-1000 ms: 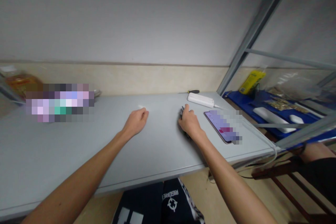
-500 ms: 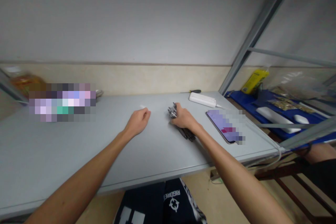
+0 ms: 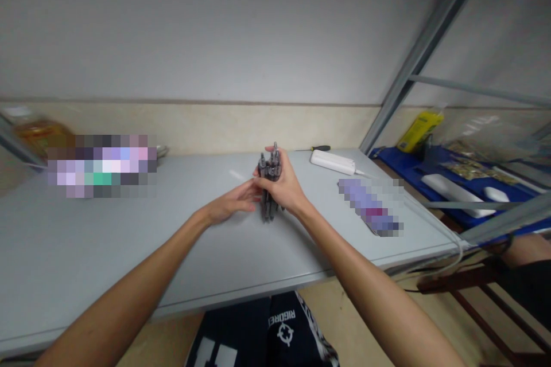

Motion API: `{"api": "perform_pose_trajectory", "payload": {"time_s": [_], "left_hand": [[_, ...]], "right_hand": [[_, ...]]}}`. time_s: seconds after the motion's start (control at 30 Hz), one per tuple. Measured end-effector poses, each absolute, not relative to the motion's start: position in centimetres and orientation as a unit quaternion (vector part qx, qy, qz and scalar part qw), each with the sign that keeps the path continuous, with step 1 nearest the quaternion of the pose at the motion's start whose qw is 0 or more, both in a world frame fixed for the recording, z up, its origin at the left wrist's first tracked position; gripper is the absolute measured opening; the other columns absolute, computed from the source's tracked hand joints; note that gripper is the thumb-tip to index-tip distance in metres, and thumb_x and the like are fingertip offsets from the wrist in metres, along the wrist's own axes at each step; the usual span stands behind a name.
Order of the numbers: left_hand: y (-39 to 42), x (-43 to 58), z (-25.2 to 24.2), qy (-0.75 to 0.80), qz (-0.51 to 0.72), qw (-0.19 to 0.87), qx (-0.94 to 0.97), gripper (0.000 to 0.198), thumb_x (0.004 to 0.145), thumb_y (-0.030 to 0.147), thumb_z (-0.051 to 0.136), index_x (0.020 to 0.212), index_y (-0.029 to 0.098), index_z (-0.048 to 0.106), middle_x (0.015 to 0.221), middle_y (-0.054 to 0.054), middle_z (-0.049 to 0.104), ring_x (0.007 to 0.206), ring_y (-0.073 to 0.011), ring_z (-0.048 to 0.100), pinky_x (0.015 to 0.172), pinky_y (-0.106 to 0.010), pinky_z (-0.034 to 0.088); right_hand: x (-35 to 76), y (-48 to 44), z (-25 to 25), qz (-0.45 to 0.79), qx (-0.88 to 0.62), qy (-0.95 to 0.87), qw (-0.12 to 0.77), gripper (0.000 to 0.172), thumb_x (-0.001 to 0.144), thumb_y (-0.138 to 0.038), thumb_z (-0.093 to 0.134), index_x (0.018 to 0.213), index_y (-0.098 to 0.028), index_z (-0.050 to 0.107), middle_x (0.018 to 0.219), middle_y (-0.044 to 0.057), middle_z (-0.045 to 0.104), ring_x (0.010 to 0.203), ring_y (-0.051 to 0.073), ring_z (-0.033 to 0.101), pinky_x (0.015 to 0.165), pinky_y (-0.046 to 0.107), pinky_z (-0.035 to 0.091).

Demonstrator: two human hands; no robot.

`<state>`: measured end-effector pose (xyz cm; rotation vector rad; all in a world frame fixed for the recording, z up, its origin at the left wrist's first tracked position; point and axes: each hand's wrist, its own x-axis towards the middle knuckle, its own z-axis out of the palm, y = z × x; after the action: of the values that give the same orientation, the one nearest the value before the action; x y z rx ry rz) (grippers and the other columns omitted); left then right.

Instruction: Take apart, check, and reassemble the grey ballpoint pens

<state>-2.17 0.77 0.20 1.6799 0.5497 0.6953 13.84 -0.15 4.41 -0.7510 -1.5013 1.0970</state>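
Note:
A bundle of dark pens stands nearly upright over the middle of the grey desk, its clear and silvery ends on top. My right hand is wrapped round it from the right, thumb across the front. From the left, my left hand reaches to the bundle with its fingers stretched out and apart. Its fingertips are at the bundle's left side and partly hidden behind it.
On the desk, a screwdriver, a white power strip and a blurred-out phone lie right. A bottle stands far left by a pixelated item. Beyond the metal frame, a person's arm shows.
My right hand has lifted the bundle, moved it left and turned it more upright. My left hand has opened from a closed shape and moved right to the bundle.

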Motion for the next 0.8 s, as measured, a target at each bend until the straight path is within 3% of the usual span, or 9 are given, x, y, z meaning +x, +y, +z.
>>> {"api": "perform_pose_trajectory", "payload": {"time_s": [0.17, 0.3, 0.4, 0.57, 0.8], "left_hand": [[0.4, -2.3, 0.2, 0.250, 0.238, 0.542, 0.767, 0.086, 0.064, 0.029, 0.072, 0.138, 0.014, 0.030, 0.141, -0.016, 0.038, 0.130, -0.0297, 0.034, 0.109, -0.048, 0.024], [-0.5, -1.5, 0.8, 0.287, 0.263, 0.501, 0.773, 0.088, 0.063, 0.028, 0.075, 0.137, 0.014, 0.031, 0.139, -0.016, 0.041, 0.126, -0.0309, 0.040, 0.106, -0.048, 0.031], [-1.0, -0.7, 1.2, 0.314, 0.302, 0.480, 0.761, 0.078, 0.065, 0.027, 0.073, 0.133, 0.012, 0.038, 0.130, -0.017, 0.051, 0.118, -0.0308, 0.049, 0.101, -0.049, 0.037], [-1.0, 0.1, 0.8, 0.306, 0.341, 0.405, 0.791, 0.062, 0.070, 0.026, 0.067, 0.127, 0.013, 0.047, 0.133, -0.016, 0.049, 0.122, -0.0294, 0.045, 0.106, -0.047, 0.032], [-1.0, 0.5, 0.8, 0.330, 0.332, 0.330, 0.820, 0.050, 0.078, 0.024, 0.055, 0.127, 0.016, 0.048, 0.127, -0.011, 0.055, 0.122, -0.0260, 0.046, 0.107, -0.044, 0.032]], "right_hand": [[12.0, -0.9, 3.4, 0.344, -0.339, -0.637, 0.600, 0.055, 0.071, -0.020, 0.061, 0.118, -0.025, 0.034, 0.079, -0.002, 0.060, 0.069, 0.014, 0.059, 0.069, 0.031, 0.050], [11.3, -1.5, 2.8, 0.259, -0.363, -0.649, 0.617, 0.056, 0.073, -0.024, 0.062, 0.123, -0.024, 0.034, 0.081, 0.000, 0.061, 0.067, 0.016, 0.060, 0.068, 0.033, 0.051], [11.2, -1.5, 2.4, 0.246, -0.357, -0.654, 0.620, 0.061, 0.073, -0.025, 0.064, 0.125, -0.023, 0.032, 0.085, 0.002, 0.062, 0.070, 0.016, 0.062, 0.070, 0.033, 0.052], [11.5, -1.4, 2.0, 0.242, -0.343, -0.668, 0.615, 0.066, 0.068, -0.027, 0.069, 0.124, -0.024, 0.033, 0.090, 0.003, 0.063, 0.078, 0.019, 0.063, 0.076, 0.037, 0.052], [11.9, -1.8, 1.6, 0.344, -0.339, -0.642, 0.596, 0.080, 0.065, -0.027, 0.072, 0.131, -0.025, 0.025, 0.084, 0.001, 0.063, 0.080, 0.021, 0.063, 0.077, 0.041, 0.052]]}}
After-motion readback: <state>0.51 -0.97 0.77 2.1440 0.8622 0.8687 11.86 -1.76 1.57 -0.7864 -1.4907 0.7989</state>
